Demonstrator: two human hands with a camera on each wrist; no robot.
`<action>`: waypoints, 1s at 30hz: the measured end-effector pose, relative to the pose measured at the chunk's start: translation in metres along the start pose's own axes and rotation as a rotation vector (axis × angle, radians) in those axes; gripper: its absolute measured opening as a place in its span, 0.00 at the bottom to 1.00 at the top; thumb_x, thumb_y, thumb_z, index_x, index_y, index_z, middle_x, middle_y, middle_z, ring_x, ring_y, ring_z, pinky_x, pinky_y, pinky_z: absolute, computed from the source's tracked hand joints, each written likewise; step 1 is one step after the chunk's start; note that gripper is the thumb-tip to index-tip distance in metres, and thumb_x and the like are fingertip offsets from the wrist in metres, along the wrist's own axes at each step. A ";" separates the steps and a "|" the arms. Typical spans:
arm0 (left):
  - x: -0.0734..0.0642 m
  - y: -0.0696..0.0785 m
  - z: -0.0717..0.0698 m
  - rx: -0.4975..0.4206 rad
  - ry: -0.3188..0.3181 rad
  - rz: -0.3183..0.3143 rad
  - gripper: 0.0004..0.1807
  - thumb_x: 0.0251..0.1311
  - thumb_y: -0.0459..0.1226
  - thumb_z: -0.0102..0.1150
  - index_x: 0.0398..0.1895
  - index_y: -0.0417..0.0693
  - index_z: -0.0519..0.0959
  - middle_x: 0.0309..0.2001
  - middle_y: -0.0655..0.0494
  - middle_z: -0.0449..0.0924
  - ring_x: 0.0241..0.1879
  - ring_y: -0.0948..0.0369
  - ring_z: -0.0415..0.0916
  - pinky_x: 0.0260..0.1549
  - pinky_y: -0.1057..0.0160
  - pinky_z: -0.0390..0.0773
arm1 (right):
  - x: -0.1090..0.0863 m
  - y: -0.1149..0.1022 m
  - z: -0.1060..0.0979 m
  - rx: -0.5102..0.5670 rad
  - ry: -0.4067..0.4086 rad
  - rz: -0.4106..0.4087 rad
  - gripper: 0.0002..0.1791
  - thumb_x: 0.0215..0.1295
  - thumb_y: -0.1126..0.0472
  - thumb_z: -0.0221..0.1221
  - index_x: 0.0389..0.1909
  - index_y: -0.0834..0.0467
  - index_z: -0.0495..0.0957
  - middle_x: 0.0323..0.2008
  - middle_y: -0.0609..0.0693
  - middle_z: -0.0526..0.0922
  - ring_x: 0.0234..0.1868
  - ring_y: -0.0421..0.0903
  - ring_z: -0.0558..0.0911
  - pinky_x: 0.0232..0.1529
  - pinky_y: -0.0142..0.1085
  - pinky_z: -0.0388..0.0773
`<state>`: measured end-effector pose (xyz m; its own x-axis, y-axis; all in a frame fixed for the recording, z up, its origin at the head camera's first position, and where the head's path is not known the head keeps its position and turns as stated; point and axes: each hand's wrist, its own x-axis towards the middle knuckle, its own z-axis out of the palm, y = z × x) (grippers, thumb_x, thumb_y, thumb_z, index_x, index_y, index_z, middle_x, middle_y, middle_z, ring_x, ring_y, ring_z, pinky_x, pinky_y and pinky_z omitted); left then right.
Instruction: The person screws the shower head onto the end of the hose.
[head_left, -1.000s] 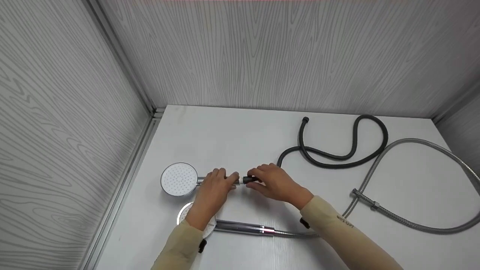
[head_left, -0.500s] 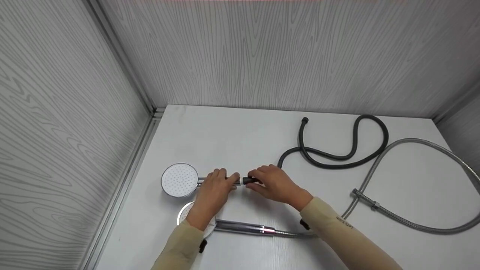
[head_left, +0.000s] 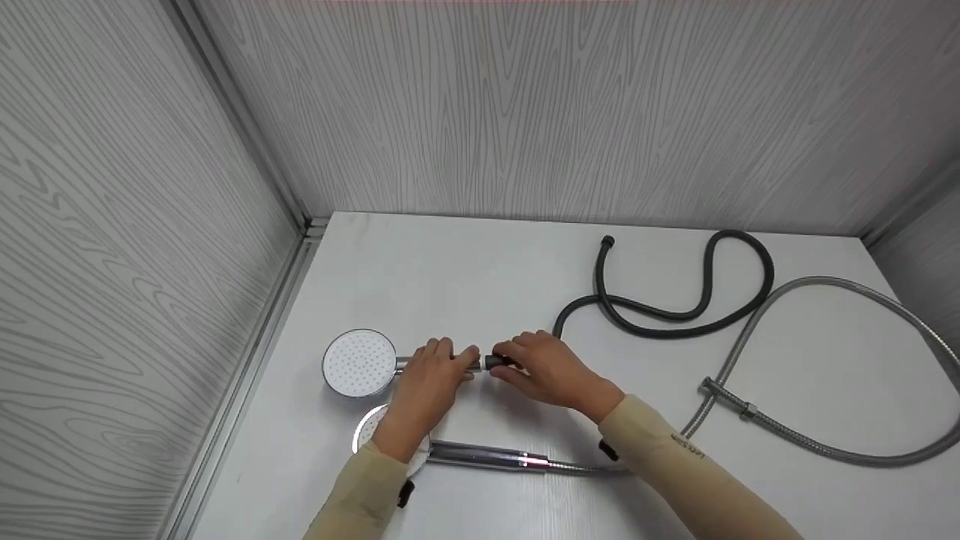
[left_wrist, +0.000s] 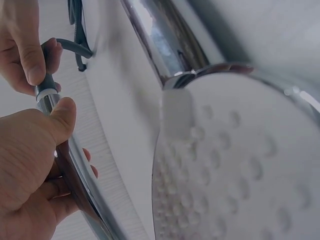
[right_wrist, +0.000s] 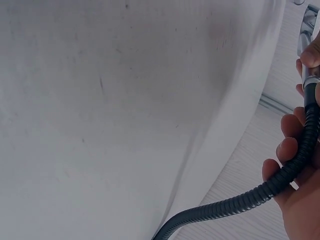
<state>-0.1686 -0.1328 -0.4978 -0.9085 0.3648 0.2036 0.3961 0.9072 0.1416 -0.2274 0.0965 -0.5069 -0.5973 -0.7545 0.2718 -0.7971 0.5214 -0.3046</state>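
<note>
My left hand (head_left: 429, 386) grips the chrome handle of a shower head (head_left: 359, 363) with a round white spray face; its fingers curl round the handle in the left wrist view. At the handle's end, my right hand (head_left: 551, 369) pinches the black end fitting (head_left: 495, 361) of a black shower hose (head_left: 660, 312). A white ring (left_wrist: 47, 93) shows between fitting and handle. The ribbed hose (right_wrist: 240, 204) runs down through the right fingers. A second shower head (head_left: 480, 454), with a chrome handle, lies under my left forearm, which partly hides its face.
A silver metal hose (head_left: 817, 448) joins the second shower head and loops across the right of the white table (head_left: 442, 262). Its loose end crosses the loop. The black hose's free end (head_left: 607, 241) lies near the back edge. Wood-grain panels (head_left: 480, 112) stand behind and at the sides.
Both hands keep nearly the same place and hold. The right fingers shift slightly at the black fitting, and the black hose's free end moves a little to the left.
</note>
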 end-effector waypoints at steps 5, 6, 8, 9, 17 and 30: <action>0.001 -0.001 -0.001 -0.006 0.006 0.000 0.18 0.66 0.44 0.66 0.57 0.56 0.80 0.39 0.49 0.78 0.41 0.52 0.77 0.45 0.52 0.81 | 0.001 -0.001 0.000 0.027 -0.022 0.040 0.21 0.74 0.49 0.65 0.59 0.55 0.78 0.38 0.47 0.87 0.36 0.45 0.83 0.44 0.44 0.79; 0.001 -0.001 -0.001 -0.006 0.007 0.001 0.18 0.66 0.44 0.66 0.57 0.56 0.79 0.39 0.48 0.78 0.41 0.52 0.77 0.45 0.52 0.81 | 0.001 -0.001 0.000 0.028 -0.025 0.042 0.20 0.74 0.49 0.65 0.58 0.55 0.78 0.38 0.47 0.87 0.37 0.45 0.83 0.44 0.44 0.79; 0.001 -0.001 -0.001 -0.008 0.001 0.001 0.18 0.66 0.45 0.66 0.57 0.56 0.79 0.39 0.48 0.78 0.41 0.51 0.77 0.45 0.52 0.81 | 0.001 -0.001 0.000 0.032 -0.031 0.040 0.17 0.74 0.50 0.65 0.57 0.55 0.79 0.39 0.47 0.87 0.38 0.46 0.83 0.45 0.44 0.80; 0.000 0.000 -0.001 -0.008 -0.001 0.001 0.18 0.66 0.45 0.66 0.57 0.56 0.79 0.39 0.48 0.78 0.41 0.51 0.77 0.45 0.52 0.81 | 0.001 -0.001 0.000 0.033 -0.034 0.038 0.16 0.75 0.50 0.64 0.56 0.54 0.79 0.39 0.47 0.87 0.38 0.46 0.83 0.45 0.44 0.80; 0.000 0.000 -0.002 -0.002 -0.011 0.000 0.17 0.67 0.45 0.65 0.58 0.57 0.79 0.40 0.48 0.79 0.42 0.51 0.78 0.45 0.52 0.81 | 0.000 -0.002 -0.001 0.025 -0.043 0.046 0.16 0.79 0.47 0.59 0.54 0.55 0.82 0.38 0.47 0.86 0.38 0.45 0.81 0.45 0.44 0.79; 0.002 0.000 -0.002 -0.012 -0.007 0.002 0.16 0.66 0.45 0.67 0.55 0.56 0.78 0.36 0.50 0.76 0.38 0.52 0.75 0.40 0.52 0.80 | -0.002 -0.003 -0.003 0.018 -0.033 0.044 0.16 0.75 0.51 0.64 0.57 0.53 0.78 0.39 0.47 0.86 0.37 0.44 0.82 0.42 0.42 0.78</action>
<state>-0.1699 -0.1323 -0.4955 -0.9085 0.3685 0.1972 0.3998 0.9037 0.1532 -0.2242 0.0976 -0.5038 -0.6284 -0.7439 0.2272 -0.7681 0.5473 -0.3325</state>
